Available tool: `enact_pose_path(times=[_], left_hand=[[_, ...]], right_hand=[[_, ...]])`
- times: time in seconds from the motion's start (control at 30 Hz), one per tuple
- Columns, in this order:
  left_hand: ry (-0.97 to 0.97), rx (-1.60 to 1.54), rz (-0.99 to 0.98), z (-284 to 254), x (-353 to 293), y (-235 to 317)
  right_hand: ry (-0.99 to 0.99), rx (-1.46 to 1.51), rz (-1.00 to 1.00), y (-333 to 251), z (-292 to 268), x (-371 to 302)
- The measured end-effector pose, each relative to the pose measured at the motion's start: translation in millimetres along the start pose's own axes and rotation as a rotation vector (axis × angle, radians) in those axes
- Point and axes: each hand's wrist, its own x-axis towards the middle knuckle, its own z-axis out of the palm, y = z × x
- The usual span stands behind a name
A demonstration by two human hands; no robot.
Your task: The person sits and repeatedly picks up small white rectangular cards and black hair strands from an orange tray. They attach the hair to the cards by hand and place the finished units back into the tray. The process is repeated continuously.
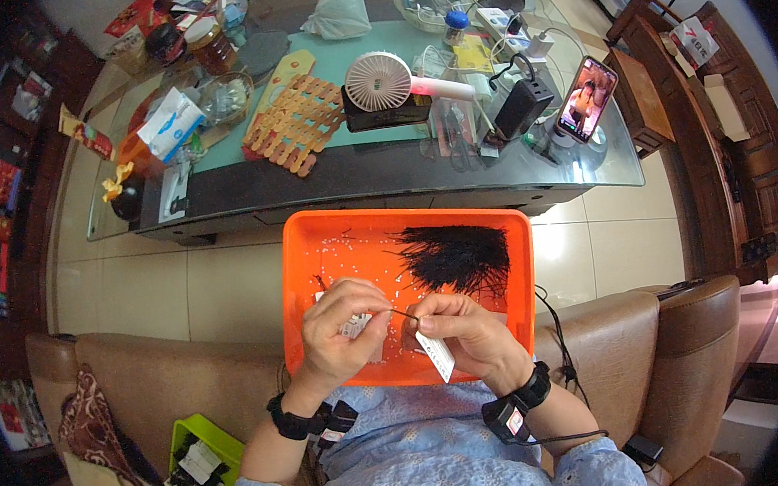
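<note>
An orange tray (403, 212) rests on my lap, with both my hands over its near half. My left hand (346, 328) is closed in a pinch on one end of a short black cord (404, 314). Opposite it, the fingers of my right hand (470, 328) pinch the cord's other end together with a white printed tag (436, 357), which hangs down toward me. Beneath my left hand more white tags (356, 325) show in part. A thick bundle of black cords (460, 257) lies in the tray's far right, and tiny white bits are strewn over its floor.
Beyond the tray stands a glass-topped table (356, 183) carrying a small fan (378, 82), a wooden slatted mat (296, 126) and a propped phone (588, 101). A green bin (231, 442) with black cords and white tags sits on the brown sofa (150, 366) at left.
</note>
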Motion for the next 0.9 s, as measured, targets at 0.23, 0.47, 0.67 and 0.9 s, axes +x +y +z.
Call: enact_pose_path(times=[0.23, 0.47, 0.67, 0.9], left_hand=[[0.047, 0.300, 0.227, 10.6, 2.6, 3.8], [-0.110, 0.306, 0.101, -3.0, 7.3, 12.5], [-0.179, -0.035, -0.289, -6.0, 5.2, 10.8], [-0.193, -0.190, -0.390, -5.4, 4.0, 4.9]], right_hand=[[0.079, 0.040, -0.057, -5.8, 13.4, -0.3], [0.077, -1.044, -0.567, -20.5, 20.4, 1.4], [0.021, -1.561, -0.899, -22.0, 23.2, 4.5], [0.063, -1.491, -0.895, -14.6, 21.5, 5.6]])
